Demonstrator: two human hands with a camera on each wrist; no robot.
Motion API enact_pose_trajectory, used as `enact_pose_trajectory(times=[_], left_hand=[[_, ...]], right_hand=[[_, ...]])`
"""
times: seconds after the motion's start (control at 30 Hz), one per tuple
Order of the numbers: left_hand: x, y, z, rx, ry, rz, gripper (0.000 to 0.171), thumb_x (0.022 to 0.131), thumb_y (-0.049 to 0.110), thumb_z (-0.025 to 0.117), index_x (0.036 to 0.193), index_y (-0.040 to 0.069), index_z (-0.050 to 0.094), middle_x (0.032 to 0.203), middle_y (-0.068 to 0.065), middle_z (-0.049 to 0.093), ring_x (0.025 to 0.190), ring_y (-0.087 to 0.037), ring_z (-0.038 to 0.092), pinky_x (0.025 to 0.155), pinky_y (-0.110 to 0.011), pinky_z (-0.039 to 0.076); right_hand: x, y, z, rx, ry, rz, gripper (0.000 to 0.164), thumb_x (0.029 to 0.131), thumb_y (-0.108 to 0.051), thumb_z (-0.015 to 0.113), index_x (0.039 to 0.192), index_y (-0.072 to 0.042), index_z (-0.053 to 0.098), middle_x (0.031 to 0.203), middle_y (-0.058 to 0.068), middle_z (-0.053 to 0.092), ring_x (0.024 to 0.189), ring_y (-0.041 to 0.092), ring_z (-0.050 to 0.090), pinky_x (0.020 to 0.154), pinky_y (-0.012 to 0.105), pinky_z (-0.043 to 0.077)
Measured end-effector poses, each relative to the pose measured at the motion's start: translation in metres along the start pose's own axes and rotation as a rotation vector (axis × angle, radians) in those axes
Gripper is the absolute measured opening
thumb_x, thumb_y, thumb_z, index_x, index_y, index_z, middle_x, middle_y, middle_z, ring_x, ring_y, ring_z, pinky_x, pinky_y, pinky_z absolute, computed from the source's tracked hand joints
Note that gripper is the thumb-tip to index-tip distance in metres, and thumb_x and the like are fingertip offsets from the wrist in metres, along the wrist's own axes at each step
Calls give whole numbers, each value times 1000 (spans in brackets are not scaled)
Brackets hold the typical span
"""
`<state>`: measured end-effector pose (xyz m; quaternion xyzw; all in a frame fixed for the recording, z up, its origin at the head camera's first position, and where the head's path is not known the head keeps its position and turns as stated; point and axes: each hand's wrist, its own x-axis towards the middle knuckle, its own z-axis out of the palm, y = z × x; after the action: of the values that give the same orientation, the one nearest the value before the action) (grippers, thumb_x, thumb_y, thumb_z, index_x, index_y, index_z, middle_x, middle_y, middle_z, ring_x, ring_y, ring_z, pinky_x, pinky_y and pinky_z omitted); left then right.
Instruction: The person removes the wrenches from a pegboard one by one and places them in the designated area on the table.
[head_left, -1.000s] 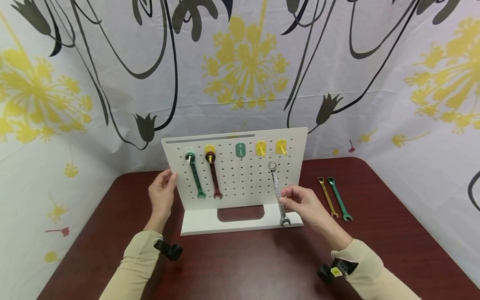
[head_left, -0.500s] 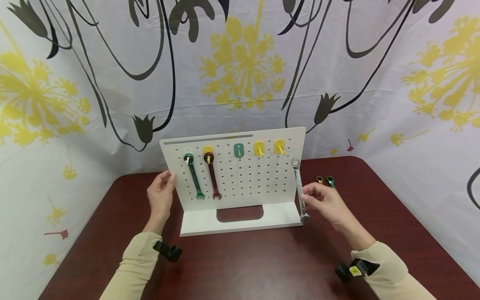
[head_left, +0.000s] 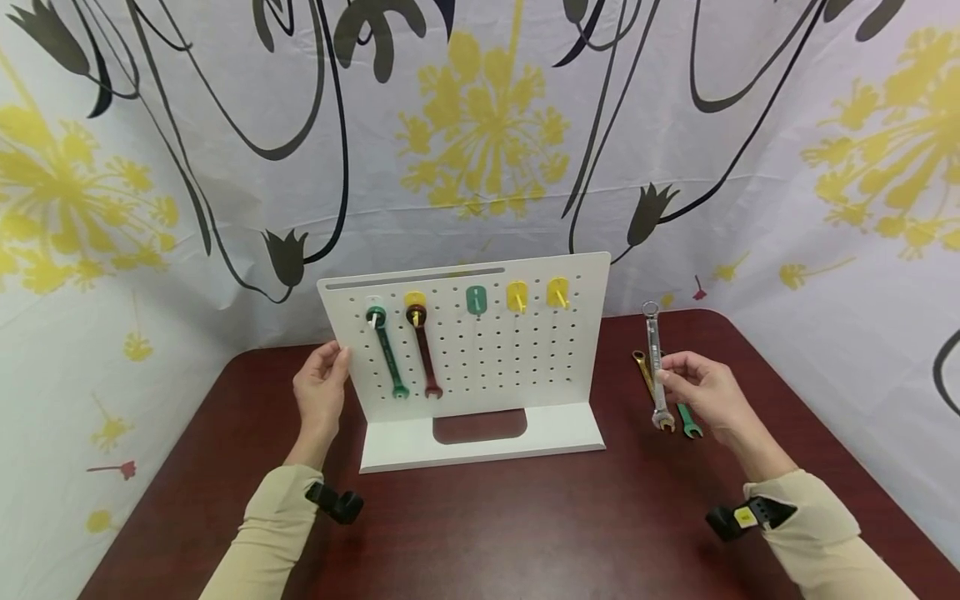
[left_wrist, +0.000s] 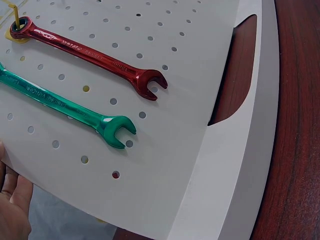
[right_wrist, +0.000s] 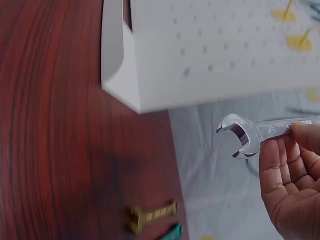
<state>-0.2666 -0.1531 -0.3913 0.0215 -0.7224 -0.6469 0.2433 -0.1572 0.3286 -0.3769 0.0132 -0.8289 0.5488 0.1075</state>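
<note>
My right hand (head_left: 701,392) pinches a silver combination wrench (head_left: 654,350) by its shank, thumb against fingers. The wrench stands nearly upright, ring end up, to the right of the white pegboard (head_left: 517,367). In the right wrist view its open end (right_wrist: 240,135) points left. My left hand (head_left: 322,387) grips the pegboard's left edge with the thumb in front. On the board's left half hang a green wrench (head_left: 387,354) and a red wrench (head_left: 425,354), open ends down. A gold wrench (head_left: 642,371) and another green wrench (head_left: 687,422) lie on the table, partly hidden by the silver wrench and my right hand.
To the right on the pegboard are a green hook (head_left: 476,300) and two yellow hooks (head_left: 517,297) with nothing on them. The board's base rests on the dark red wooden table (head_left: 480,533). A patterned cloth (head_left: 480,167) hangs behind.
My right hand has carried the silver wrench rightward, from in front of the pegboard's right part to over the wrenches on the table. My left hand stays at the board's edge.
</note>
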Motion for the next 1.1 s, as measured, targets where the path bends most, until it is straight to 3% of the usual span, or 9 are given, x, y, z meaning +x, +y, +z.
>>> enact_pose_trajectory(times=[0.27, 0.53, 1.1], left_hand=[[1, 0, 0, -7, 10, 20, 27, 90, 15, 64, 110, -3, 62, 85, 19, 60, 80, 4, 57, 71, -6, 48], [1, -2, 0, 0, -2, 12, 27, 91, 15, 63, 111, -2, 62, 84, 22, 58, 80, 4, 57, 71, -6, 48], [3, -2, 0, -1, -11, 5, 28, 90, 18, 64, 111, -1, 62, 85, 23, 59, 82, 4, 57, 72, -6, 48]], right_hand=[[11, 32, -28, -25, 49, 75, 23, 93, -13, 60, 103, 7, 56, 77, -14, 58, 68, 1, 59, 61, 24, 56], [17, 55, -46, -128, 71, 151, 33, 93, -11, 57, 109, 17, 50, 74, -13, 58, 65, 1, 59, 60, 25, 57], [26, 86, -61, -161, 0, 296, 33, 93, -8, 53, 109, 21, 48, 73, -11, 59, 63, 0, 58, 59, 22, 55]])
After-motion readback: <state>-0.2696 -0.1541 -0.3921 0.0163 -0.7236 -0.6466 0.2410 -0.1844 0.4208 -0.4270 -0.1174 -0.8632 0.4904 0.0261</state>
